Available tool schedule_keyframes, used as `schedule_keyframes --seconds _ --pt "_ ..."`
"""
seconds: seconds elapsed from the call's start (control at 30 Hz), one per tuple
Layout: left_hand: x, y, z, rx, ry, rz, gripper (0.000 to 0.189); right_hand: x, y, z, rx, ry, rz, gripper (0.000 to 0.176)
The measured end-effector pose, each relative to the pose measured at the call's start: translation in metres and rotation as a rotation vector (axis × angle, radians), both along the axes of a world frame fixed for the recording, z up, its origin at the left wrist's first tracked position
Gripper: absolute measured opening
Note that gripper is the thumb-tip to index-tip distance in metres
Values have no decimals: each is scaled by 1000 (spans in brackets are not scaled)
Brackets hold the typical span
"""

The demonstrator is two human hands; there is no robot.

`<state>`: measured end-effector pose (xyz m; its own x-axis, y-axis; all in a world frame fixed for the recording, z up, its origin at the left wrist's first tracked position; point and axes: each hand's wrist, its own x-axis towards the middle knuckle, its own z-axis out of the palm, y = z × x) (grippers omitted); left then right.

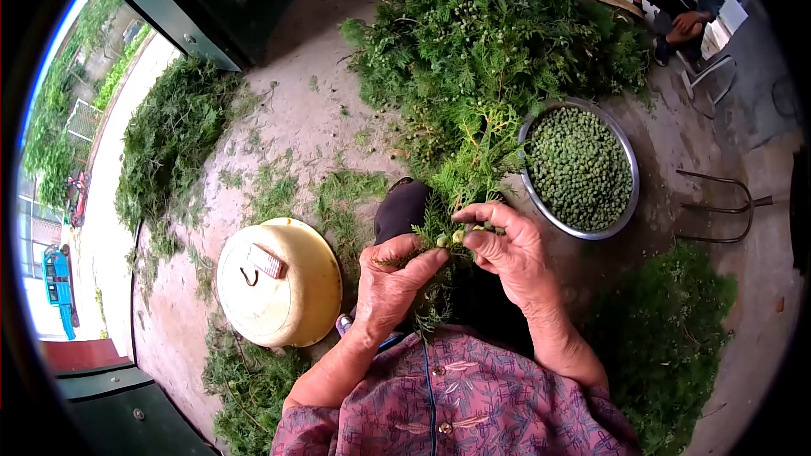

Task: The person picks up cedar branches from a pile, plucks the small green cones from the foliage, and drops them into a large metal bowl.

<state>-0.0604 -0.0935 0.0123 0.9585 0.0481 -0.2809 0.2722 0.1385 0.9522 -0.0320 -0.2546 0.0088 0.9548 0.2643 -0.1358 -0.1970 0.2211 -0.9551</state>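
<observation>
My left hand (390, 280) is closed, thumb against fingers, on a leafy cypress branch (475, 156) that reaches up and away from me. Opposite it, my right hand (517, 255) has its thumb and forefinger curled around small pale-green cones (459, 237). A few more seem tucked in its fingers, partly hidden. Another cone (442, 241) shows at my left thumb tip. To the right of the branch stands a metal basin (632, 171) filled with loose green cones (579, 169).
A big heap of cypress branches (498, 34) lies ahead, with smaller piles at the left (173, 135) and lower right (663, 338). An upturned yellow basin (283, 295) carries a small block and a hook. Another person (684, 0) sits at the far right, near a bent metal rod (718, 207).
</observation>
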Motion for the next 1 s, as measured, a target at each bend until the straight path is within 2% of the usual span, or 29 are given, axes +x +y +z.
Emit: schedule_keyframes --seconds 0.1,0.2,0.33,0.4,0.43,0.47,0.53,0.57,0.6,0.67,0.7,0.73,0.8,0.83,0.87,0.93,1.0 --pt "-2 3 -7 27 -45 -52 21 -1 4 -9 -228 -218 -58 16" --pt "-1 4 -2 14 -44 -79 21 -2 1 -11 243 386 -20 15" --pt "2 0 -1 6 -71 -80 22 -6 8 -8 374 517 -154 12" --pt "1 2 -6 62 -124 -64 23 -7 11 -15 -8 93 -269 10" --pt "0 2 -9 90 -150 -57 24 2 7 -21 -405 -344 -475 8" --pt "0 2 -11 112 -165 -52 24 6 -2 -21 -340 -236 -461 9" --pt "0 5 -15 161 -188 -33 25 6 -8 -11 74 60 -314 10" --pt "1 6 -12 186 -159 -39 26 4 -9 -6 246 104 -242 11" --pt "1 5 -12 193 -162 -36 26 1 -2 8 323 209 -303 10" --pt "1 5 -11 214 -167 -26 26 -2 -1 17 321 196 -165 9" --pt "2 5 -11 248 -229 -27 26 -2 -6 11 283 144 -10 12" --pt "3 4 -11 281 -291 -30 26 -4 -7 8 206 95 30 16" --pt "3 3 -15 326 -378 -58 25 -5 0 10 -221 -315 11 21" --pt "2 7 -20 342 -403 -82 24 -3 3 4 -345 -509 -25 26" --pt "1 8 -22 358 -428 -104 23 -4 7 4 -427 -580 -48 25" --pt "2 8 -16 417 -539 -136 16 -6 9 0 -423 -586 -39 23" --pt "4 9 -14 503 -641 -154 12 -12 14 -2 -475 -610 -127 21"
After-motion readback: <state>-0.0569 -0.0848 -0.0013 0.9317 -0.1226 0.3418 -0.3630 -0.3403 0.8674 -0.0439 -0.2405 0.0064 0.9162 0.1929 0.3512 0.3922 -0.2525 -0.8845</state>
